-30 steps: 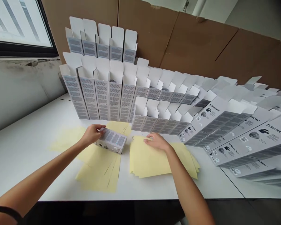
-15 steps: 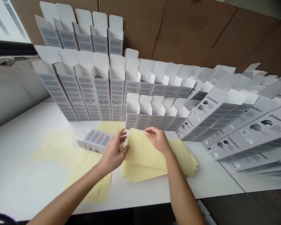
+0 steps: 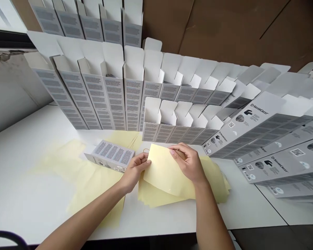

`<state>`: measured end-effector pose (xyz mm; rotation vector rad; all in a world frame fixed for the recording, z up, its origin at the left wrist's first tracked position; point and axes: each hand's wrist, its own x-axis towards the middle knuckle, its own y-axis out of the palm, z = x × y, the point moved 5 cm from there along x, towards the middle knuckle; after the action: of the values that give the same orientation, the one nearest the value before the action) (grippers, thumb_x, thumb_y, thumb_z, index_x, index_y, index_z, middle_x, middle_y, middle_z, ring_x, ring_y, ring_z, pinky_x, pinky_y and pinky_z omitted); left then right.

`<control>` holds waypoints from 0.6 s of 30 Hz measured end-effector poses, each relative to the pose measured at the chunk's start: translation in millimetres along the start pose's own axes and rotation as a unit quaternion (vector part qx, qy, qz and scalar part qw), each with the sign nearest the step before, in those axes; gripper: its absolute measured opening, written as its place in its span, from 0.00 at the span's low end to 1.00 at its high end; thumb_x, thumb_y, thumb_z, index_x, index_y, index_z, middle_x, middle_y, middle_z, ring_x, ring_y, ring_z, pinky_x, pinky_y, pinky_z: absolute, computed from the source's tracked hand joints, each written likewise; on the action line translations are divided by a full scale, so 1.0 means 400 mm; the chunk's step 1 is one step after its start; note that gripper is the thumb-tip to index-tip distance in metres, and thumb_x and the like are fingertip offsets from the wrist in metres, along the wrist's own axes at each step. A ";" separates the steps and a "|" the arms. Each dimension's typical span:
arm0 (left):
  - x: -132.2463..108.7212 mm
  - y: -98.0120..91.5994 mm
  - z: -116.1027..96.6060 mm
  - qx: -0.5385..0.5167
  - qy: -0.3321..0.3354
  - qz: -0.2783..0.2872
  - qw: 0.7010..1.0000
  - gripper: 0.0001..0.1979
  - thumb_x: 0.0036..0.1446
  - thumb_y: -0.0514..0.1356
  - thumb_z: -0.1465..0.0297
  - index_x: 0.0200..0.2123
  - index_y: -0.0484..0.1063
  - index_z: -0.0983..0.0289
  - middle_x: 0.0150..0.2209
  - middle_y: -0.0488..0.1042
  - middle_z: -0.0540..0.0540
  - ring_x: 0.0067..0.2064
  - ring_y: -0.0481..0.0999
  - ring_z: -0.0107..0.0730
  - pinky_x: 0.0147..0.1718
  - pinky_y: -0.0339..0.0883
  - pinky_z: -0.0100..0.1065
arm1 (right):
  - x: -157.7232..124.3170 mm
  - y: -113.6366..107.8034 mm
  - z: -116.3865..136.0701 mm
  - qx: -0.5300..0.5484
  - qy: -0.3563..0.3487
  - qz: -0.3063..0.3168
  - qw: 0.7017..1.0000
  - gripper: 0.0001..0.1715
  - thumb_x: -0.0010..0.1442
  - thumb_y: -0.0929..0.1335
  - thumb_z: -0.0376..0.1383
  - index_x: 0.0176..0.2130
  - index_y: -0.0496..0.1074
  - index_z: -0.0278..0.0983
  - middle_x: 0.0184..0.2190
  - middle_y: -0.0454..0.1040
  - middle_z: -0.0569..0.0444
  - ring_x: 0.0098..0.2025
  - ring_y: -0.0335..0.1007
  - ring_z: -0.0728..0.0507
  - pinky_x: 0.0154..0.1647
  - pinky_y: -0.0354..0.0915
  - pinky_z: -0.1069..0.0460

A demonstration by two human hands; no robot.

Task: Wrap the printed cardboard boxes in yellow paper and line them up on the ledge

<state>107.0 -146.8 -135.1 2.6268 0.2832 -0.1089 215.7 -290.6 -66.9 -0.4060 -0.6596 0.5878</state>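
Observation:
A pale yellow paper sheet (image 3: 164, 166) is held up in front of me, bowed a little. My left hand (image 3: 135, 170) pinches its left edge between thumb and fingers. Along the top edge, my right hand (image 3: 189, 161) grips it, thumb in front and fingers behind. A thin tan loop (image 3: 146, 150) shows just above my left fingertips; what it is I cannot tell. Under the raised sheet lies a stack of yellow sheets (image 3: 216, 184). Left of my left hand, a small printed carton (image 3: 111, 154) lies on its side over more yellow sheets (image 3: 94, 194).
Tall open-topped cartons (image 3: 114, 100) stand in rows along the back of the white table (image 3: 177, 222). Shorter open cartons (image 3: 169, 128) stand before them. Silvercrest cartons (image 3: 271, 166) crowd the right side. Brown cardboard (image 3: 211, 31) rises behind.
My left hand has closed on the sheet's left edge, where its fingers were spread before. The sheet now bows, and my right hand has a fuller grip. The camera view has shifted closer.

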 end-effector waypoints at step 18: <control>-0.029 0.010 -0.011 0.096 0.134 -0.003 0.986 0.12 0.62 0.57 0.61 0.41 0.72 0.64 0.41 0.75 0.56 0.44 0.73 0.36 0.46 0.64 0.36 | -0.038 0.120 0.108 -0.181 -0.191 -0.018 0.965 0.09 0.60 0.69 0.30 0.43 0.72 0.37 0.40 0.75 0.50 0.43 0.68 0.42 0.45 0.64 0.45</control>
<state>96.5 -150.2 -127.9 2.8316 0.3894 0.2287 158.8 -256.2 -67.7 -0.6281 -1.1506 0.5152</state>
